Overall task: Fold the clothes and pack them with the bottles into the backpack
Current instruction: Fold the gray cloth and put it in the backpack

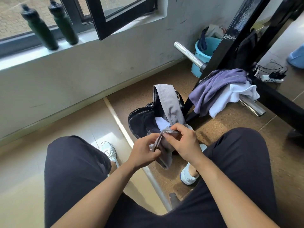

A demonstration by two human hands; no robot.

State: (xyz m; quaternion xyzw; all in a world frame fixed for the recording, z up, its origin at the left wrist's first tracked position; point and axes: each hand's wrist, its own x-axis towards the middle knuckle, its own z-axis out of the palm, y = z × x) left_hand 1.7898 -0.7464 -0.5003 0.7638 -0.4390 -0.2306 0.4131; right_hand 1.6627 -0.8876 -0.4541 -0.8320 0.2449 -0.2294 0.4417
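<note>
A black backpack (139,120) stands unzipped on the floor between my knees, with a white garment (162,123) inside. A long grey garment (171,102) drapes over the backpack's far rim and runs down to my hands. My left hand (144,151) and my right hand (184,141) both pinch its near end above the bag. Two dark green bottles (41,28) (65,22) stand on the window sill at the upper left. A purple garment (215,89) and a white garment (233,96) lie heaped to the right of the bag.
A black metal frame (230,46) with a chrome bar (189,54) stands right of the backpack. Behind it sit a blue bucket (204,53) and a power strip with cables (271,77). An open window frame (118,15) juts inward above. My knees and white shoes flank the bag.
</note>
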